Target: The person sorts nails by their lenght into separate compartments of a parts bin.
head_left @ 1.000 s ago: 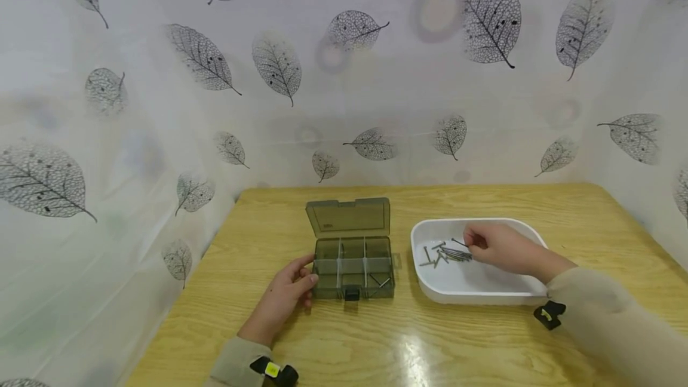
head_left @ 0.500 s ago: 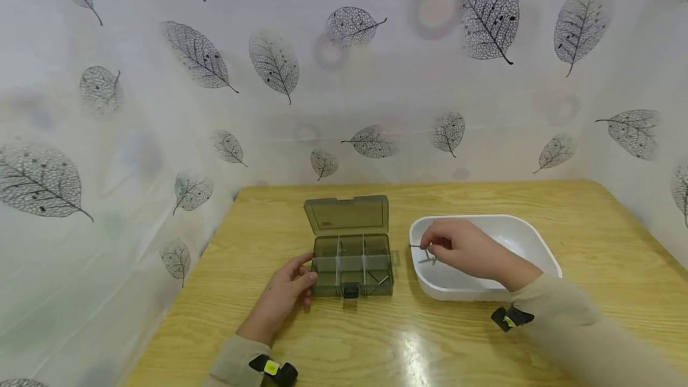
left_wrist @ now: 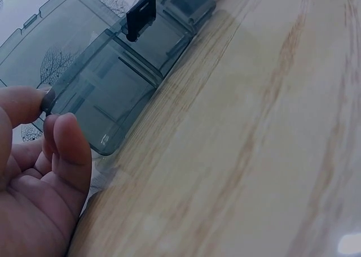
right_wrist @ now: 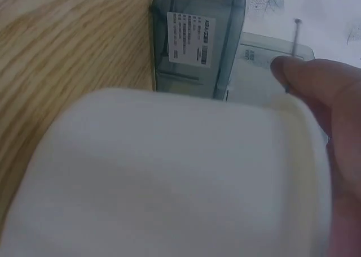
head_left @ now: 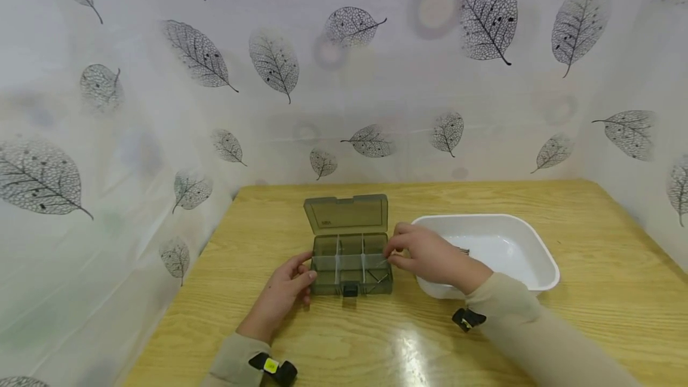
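Note:
A smoky-grey plastic compartment box (head_left: 351,263) stands on the table with its lid (head_left: 346,215) raised at the back. My left hand (head_left: 283,289) holds the box's left end, thumb toward the front; the left wrist view shows the thumb and curled fingers at its corner. Over the right-hand compartments is my right hand (head_left: 430,259), pinching a nail (right_wrist: 296,39) between thumb and fingers. The nail's head sticks up in the right wrist view. A few nails (head_left: 378,278) lie in the front right compartment.
A white tray (head_left: 545,282) stands right of the box, partly hidden behind my right hand and forearm. Some nail ends (head_left: 463,251) show inside it. Leaf-printed sheeting (head_left: 400,76) hangs behind the wooden table (head_left: 344,339) and at its sides.
My right hand has moved left from the tray to the right side of the box, carrying the nail. My left hand has kept its place at the box.

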Available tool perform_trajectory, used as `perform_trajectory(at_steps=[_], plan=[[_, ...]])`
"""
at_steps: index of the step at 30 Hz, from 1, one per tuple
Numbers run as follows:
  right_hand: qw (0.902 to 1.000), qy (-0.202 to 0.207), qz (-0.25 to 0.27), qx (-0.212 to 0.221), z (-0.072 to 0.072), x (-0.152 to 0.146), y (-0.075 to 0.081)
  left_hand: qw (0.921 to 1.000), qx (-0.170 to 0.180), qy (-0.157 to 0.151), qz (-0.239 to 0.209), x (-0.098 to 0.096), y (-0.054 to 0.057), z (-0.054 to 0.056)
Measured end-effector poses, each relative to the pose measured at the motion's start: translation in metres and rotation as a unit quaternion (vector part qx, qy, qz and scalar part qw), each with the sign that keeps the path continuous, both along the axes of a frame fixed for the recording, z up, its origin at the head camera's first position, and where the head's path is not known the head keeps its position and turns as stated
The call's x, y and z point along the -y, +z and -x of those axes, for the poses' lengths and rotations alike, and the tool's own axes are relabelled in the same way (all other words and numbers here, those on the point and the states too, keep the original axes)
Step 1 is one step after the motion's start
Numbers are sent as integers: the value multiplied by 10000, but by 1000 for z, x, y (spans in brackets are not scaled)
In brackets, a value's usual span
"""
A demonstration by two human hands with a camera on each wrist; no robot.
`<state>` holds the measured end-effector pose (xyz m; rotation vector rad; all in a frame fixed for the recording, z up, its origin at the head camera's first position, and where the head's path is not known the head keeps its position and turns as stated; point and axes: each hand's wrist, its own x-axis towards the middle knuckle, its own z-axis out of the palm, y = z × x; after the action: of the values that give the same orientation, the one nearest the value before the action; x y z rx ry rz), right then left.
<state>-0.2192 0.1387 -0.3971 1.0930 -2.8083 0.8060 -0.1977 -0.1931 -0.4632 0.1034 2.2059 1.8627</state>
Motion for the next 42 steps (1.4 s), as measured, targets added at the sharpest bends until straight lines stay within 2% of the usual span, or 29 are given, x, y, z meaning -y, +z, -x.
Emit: perform_trajectory(at_steps=[5,14,19,25,34,42], plan=[[9996,-113,-180,167,-1,3,0,10000,-25,-47,-23,0,-1,1],[9996,-214,-152,118,3,-12,2,10000,12,-40,-51,1,-1,0],[9992,-356,-166,111,7,-24,-2,10000,-18,-79,-13,1,0,0],[9994,-332,-83,111,8,-42,-3,10000,-14,-71,-27,1,-1,1],[9981,-440,-22,429,9,-72,-8,9999,-32,-85,-57,2,-3,1],[9961,-555,-345,586,12,-101,-13,9999,-1,-87,-76,2,-2,0]])
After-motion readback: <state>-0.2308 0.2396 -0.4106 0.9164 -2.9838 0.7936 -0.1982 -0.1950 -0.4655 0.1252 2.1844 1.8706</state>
